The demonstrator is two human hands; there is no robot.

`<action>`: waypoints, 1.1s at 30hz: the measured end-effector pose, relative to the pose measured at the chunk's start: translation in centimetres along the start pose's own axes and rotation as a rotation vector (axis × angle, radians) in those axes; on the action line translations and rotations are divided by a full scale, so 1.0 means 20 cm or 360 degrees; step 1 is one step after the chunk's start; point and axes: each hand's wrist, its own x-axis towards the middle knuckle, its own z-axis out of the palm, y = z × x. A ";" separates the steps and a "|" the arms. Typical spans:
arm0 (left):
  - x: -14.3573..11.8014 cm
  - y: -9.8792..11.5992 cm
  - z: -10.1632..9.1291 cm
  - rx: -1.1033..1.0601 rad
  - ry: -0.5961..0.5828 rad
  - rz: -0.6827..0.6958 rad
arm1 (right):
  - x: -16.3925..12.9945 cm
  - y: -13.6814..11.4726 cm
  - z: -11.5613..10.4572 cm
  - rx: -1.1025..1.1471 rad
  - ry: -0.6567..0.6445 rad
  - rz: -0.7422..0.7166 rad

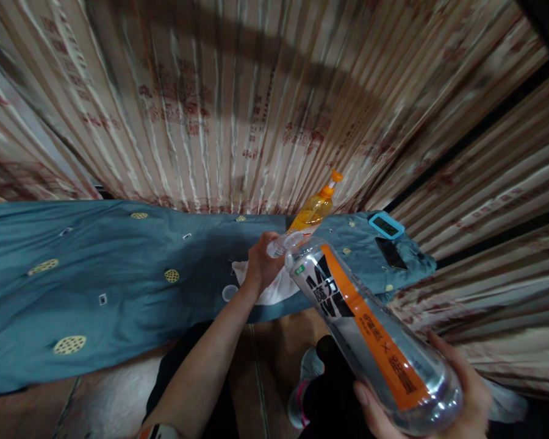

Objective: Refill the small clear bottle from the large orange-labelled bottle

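Observation:
My right hand [469, 390] grips the base of a large clear plastic bottle [348, 311] with an orange, white and black label. The bottle is tilted, its neck pointing left toward my left hand. Fingers of my left hand [261, 262] are wrapped round a small clear plastic container [279, 245], right at the bottle's mouth; whether the two touch I cannot tell. Behind them stands a pump bottle [312, 210] of orange-yellow liquid with an orange pump head. Under my left hand lies a white cloth [281, 288], with a small round clear lid [230, 293] beside it.
A teal cloth with yellow dotted ovals [132, 274] covers the long narrow surface. At its right end lie a blue-framed digital display [387, 225] and a black phone [391, 252]. Patterned curtains [238, 110] hang behind and to the right. My shoe [308, 366] is on the floor below.

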 end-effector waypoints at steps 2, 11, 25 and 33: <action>0.00 0.00 0.00 -0.0024 0.0001 -0.0004 | -0.01 0.01 0.00 0.0036 0.0008 0.0048; 0.00 -0.03 0.01 -0.0163 0.0026 -0.0056 | 0.00 0.01 0.01 -0.0105 0.0121 -0.0049; 0.00 -0.04 0.01 -0.0130 0.0011 -0.0057 | -0.04 0.01 0.01 -0.0076 0.0102 0.0007; 0.00 -0.04 0.00 -0.0111 0.0010 -0.0057 | -0.03 0.02 0.00 -0.0069 0.0090 -0.0014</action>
